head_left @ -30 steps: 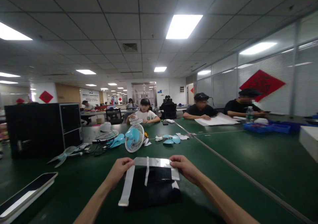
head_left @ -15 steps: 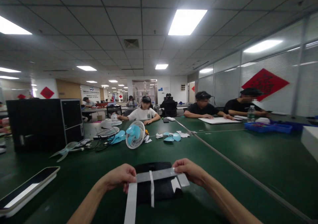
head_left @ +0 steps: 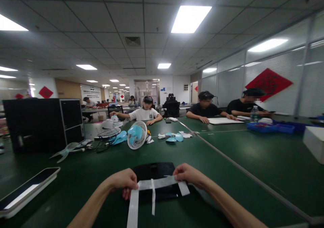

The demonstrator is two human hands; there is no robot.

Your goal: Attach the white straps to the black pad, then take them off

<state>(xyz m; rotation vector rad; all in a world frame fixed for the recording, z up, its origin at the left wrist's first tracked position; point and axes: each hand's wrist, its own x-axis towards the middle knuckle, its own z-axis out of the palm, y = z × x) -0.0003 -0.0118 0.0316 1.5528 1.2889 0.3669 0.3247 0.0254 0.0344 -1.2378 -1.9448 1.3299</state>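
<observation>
Head view, hands (head_left: 126,181) (head_left: 188,174) pinching strip (head_left: 163,182), sign (head_left: 91,93) illegible

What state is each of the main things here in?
White strip: pinched by left hand and right hand, bent at both ends
Black panel: lying under the strip
Phone: screen up, reflecting light
Fan: tilted
Bottle: upright
Computer tower: upright, power unclear

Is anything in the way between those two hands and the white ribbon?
Nothing visible is. The left hand and right hand each pinch the white ribbon directly. The flat black object shows behind the ribbon; whether they touch, I can't tell.
</observation>
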